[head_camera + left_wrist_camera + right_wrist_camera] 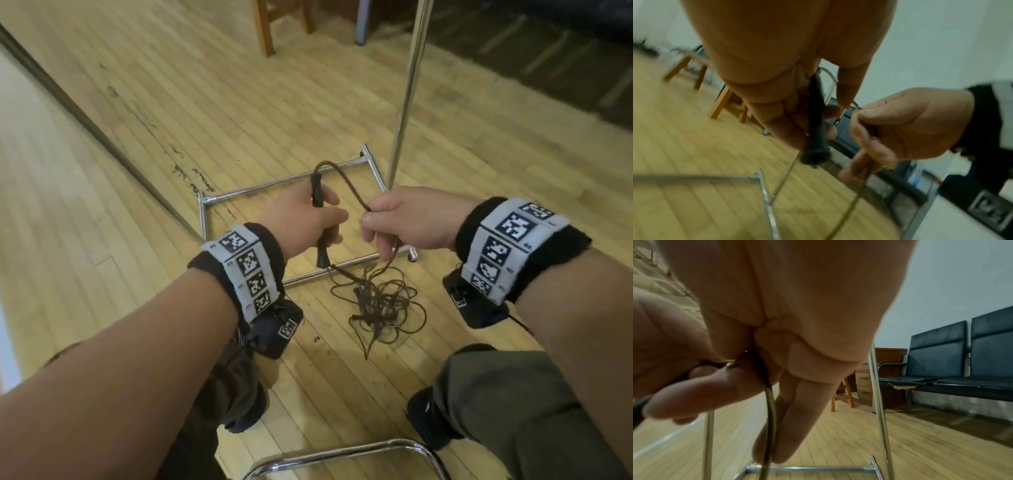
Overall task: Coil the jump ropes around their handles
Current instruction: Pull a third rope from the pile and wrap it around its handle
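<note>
My left hand [308, 219] grips the black jump rope handles [317, 192], held upright; their lower end [815, 155] sticks out below the fist. A brown cord [346, 181] arches from the handle top over to my right hand [397, 219], which pinches it between thumb and fingers. In the right wrist view the cord [770, 399] runs down out of the fingers. Below both hands the remaining cord lies in a tangled pile [376, 305] on the wooden floor.
A chrome rack base [260, 186] frames the floor under my hands, with its upright pole [407, 92] just behind my right hand. A chrome chair tube [342, 452] sits near my knees. Wooden stool legs [265, 27] and black bench seats [962, 356] stand farther off.
</note>
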Available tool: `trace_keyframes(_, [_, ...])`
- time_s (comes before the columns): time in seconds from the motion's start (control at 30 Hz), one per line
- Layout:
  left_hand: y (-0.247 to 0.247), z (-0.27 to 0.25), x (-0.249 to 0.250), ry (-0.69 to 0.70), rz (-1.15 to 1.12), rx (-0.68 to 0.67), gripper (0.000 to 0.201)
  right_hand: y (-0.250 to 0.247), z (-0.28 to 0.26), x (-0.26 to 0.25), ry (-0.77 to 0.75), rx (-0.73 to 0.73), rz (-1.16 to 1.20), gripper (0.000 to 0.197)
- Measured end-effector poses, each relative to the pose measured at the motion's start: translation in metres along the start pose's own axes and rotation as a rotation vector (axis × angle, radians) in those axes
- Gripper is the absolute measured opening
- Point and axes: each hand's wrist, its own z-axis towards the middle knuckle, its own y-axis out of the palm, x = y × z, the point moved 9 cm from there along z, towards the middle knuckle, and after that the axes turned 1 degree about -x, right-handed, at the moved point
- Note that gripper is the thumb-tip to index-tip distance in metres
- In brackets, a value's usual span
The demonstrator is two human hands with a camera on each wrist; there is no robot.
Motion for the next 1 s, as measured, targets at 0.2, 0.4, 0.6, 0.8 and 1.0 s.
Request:
trace_keyframes(0.2, [0.015, 0.024, 0.040, 0.033, -0.505, -0.155, 0.031, -0.027, 0.021, -0.009, -0.071, 0.100, 0.139, 0.030])
trace_keyframes(0.4, [-0.001, 0.042, 0.059, 0.104, -0.564, -0.090, 0.056, -0.026, 0.045, -0.005, -0.133, 0.133, 0.199, 0.032])
trace_keyframes(0.6, [-0.062, 0.047, 0.083, 0.342, -0.774, 0.131, 0.044, -0.004, 0.083, 0.047, -0.025, 0.115, 0.360, 0.033])
trace_keyframes(0.8, [-0.112, 0.052, 0.063, 0.309, -0.713, 0.442, 0.017, 0.035, 0.084, 0.113, 0.238, -0.062, -0.012, 0.032])
trace_keyframes(1.0, [-0.027, 0.062, 0.054, 0.217, -0.142, -0.024, 0.035, -0.036, 0.060, 0.024, 0.009, 0.222, -0.034, 0.025])
